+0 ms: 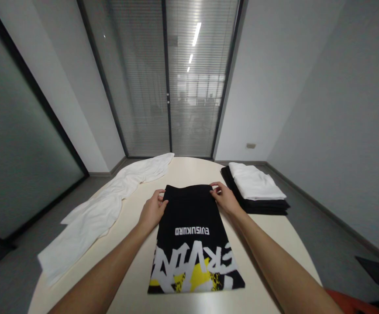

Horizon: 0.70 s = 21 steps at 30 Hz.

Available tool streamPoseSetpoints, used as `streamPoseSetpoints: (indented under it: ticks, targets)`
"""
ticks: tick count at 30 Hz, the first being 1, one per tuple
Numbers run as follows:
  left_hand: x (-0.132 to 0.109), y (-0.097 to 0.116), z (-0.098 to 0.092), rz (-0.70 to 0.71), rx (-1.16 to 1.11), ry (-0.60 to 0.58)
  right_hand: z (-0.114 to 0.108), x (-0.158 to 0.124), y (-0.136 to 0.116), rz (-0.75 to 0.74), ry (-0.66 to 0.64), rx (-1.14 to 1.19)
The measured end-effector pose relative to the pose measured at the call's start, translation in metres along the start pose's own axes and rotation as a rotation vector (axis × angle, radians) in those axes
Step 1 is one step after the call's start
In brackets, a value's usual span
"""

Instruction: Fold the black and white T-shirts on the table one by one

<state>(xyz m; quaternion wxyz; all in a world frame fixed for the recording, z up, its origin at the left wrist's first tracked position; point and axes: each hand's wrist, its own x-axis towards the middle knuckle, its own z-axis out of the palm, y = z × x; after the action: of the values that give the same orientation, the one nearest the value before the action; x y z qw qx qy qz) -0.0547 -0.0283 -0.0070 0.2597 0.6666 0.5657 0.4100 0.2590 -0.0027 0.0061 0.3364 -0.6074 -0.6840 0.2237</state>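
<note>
A black T-shirt (191,209) lies folded into a long panel at the middle of the table, its white lettering and yellow print upside down from where I look. My left hand (152,210) is closed with thumb and fingers on the shirt's far left corner. At the far right corner, my right hand (225,198) pinches the fabric the same way. The far edge between my hands sags slightly. Beyond my right hand stands a stack of folded clothes, with a white garment (256,181) on top of several black ones (268,206).
White garments (111,205) lie loosely spread along the left side of the round-edged, cream table (189,168). Behind the table is a glass partition with blinds (192,113). A red object (349,301) shows at the lower right, near a dark flat piece (377,271).
</note>
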Motion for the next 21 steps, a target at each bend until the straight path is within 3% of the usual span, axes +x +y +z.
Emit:
streamPoseSetpoints:
  ticks: [3, 6, 8, 10, 13, 16, 19, 21]
  targets:
    - [-0.006, 0.009, -0.001, 0.093, 0.176, 0.057, -0.001, -0.008, -0.016, -0.047, 0.044, -0.185]
    - [-0.015, 0.023, -0.004, 0.245, 0.318, 0.131, -0.001, -0.021, -0.040, -0.201, 0.068, -0.267]
    - [-0.023, 0.032, -0.005, 0.354, 0.363, 0.053, 0.002, -0.033, -0.055, -0.317, -0.032, -0.267]
    - [-0.030, 0.035, -0.003, 0.416, 0.397, -0.103, 0.007, -0.046, -0.064, -0.387, -0.209, -0.281]
    - [-0.037, 0.031, 0.003, 0.368, 0.477, -0.275, 0.015, -0.059, -0.067, -0.364, -0.418, -0.343]
    - [-0.040, 0.027, 0.008, 0.327, 0.554, -0.278, 0.020, -0.063, -0.065, -0.323, -0.465, -0.382]
    - [-0.044, 0.034, 0.008, 0.411, 0.585, -0.274, 0.019, -0.061, -0.065, -0.323, -0.468, -0.393]
    - [-0.048, 0.042, 0.006, 0.474, 0.571, -0.351, 0.017, -0.060, -0.065, -0.327, -0.485, -0.394]
